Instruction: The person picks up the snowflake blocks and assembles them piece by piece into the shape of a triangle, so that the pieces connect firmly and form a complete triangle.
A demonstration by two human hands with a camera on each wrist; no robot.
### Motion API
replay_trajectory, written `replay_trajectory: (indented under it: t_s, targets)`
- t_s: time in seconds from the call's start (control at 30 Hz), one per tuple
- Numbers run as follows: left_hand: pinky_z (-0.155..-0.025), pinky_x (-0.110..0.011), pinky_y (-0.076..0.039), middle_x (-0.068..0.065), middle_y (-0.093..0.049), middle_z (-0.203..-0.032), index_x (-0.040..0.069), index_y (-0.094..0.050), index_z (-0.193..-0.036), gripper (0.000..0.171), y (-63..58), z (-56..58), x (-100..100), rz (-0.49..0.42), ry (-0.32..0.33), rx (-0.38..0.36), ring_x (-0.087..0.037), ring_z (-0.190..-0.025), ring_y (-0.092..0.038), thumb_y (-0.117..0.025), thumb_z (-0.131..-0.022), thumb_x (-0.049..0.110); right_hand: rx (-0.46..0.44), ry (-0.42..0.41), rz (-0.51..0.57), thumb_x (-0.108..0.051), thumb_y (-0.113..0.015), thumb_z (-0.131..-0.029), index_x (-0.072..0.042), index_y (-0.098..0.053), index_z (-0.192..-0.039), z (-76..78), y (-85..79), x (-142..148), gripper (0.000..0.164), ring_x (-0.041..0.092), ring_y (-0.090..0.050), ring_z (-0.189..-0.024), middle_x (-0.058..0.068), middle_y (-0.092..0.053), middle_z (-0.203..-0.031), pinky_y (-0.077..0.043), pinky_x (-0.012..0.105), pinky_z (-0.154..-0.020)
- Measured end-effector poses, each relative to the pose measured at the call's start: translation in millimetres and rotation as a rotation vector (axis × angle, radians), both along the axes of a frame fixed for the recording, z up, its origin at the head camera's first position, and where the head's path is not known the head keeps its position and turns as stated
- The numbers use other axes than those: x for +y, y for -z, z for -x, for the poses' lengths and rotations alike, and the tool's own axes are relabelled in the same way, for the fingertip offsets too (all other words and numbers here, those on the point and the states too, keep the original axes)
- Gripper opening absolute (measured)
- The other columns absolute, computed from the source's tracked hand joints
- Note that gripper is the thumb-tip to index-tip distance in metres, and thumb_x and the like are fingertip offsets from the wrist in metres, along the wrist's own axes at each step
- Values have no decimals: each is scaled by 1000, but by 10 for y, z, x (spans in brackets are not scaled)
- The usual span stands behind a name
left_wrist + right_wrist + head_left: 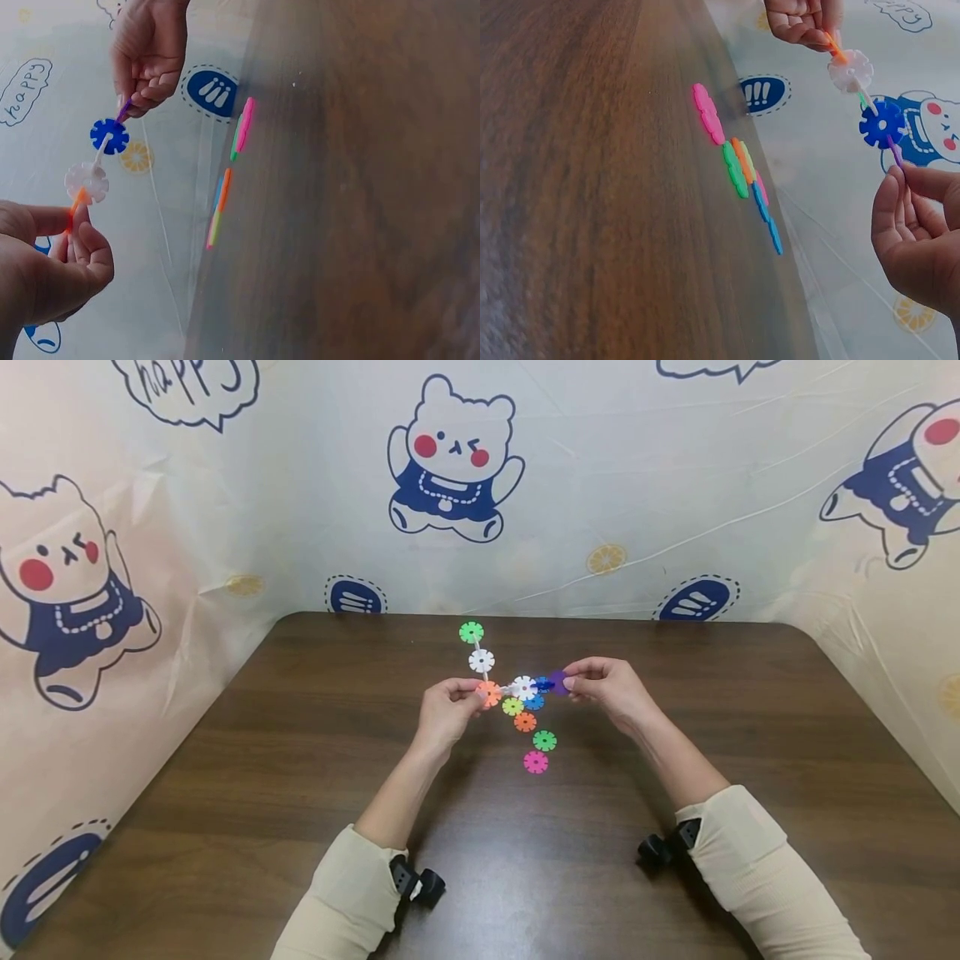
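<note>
In the middle of the head frame, a row of notched plastic discs [524, 687] hangs between two hands, lifted off the counter [300, 793]. The left hand [442, 714] pinches the orange disc [490, 694] at the row's left end between thumb and finger; the right hand [611, 689] likewise pinches the purple disc [558, 682] at its right end. In the left wrist view, two white discs [82, 181] and a dark blue disc [98, 141] fill the row between those ends. Above the orange disc in the head frame, an upper white disc [482, 661] and an upper green disc [471, 632] line up, with thin white pieces between. Just below the row, loose on the counter, are a light blue disc [534, 702], a yellow disc [513, 707], a second orange disc [525, 722], a lower green disc [545, 741] and a pink disc [536, 762]. A backdrop [315, 510] printed with bears fills the top of the frame.
</note>
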State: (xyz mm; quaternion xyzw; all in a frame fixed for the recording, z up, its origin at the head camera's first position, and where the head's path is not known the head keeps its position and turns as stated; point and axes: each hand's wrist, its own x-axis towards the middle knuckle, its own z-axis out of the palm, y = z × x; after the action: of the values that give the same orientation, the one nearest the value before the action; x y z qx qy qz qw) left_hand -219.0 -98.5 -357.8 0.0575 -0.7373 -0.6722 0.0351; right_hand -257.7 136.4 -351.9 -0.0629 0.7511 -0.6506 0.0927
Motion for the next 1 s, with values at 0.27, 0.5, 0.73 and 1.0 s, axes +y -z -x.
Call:
replay_trajectory:
  t_s: [0.27,0.5,0.73,1.0]
  targets:
    - [-58,-22,-46,-9,-61,-78,-8,-63,-99,17,15,6,-6,-14,-10,36,-12,-63,-57,-61,-83,-4,25,-2,14,-3,-64,-86,10,-59,-105,22,8,-29,24,23,-61,-75,21,-62,-93,-52,37,-78]
    - [-68,-35,-49,-11,-61,-81,-6,-63,-100,18,3,0,-2,13,-13,40,-16,-67,-57,-60,-84,0,-5,-16,108,2,-59,-87,13,-55,-106,3,-13,-32,22,19,-61,-72,9,-64,-83,-52,30,-72]
    - [-71,-30,-49,-14,-63,-92,-4,-64,-99,19,1,-3,5,178,-110,250,-23,-82,-59,-64,-82,2,-24,-23,164,2,-57,-88,13,-54,-107,-16,-29,-14,22,16,-59,-70,4,-64,-80,-52,29,-71]
    - [-87,-36,-46,-11,-63,-103,-3,-64,-103,22,-69,-29,129,339,15,573,-24,-98,-58,-68,-82,4,-36,-47,141,2,-58,-88,13,-54,-107,-55,-4,-57,23,14,-60,-67,5,-64,-78,-52,29,-71]
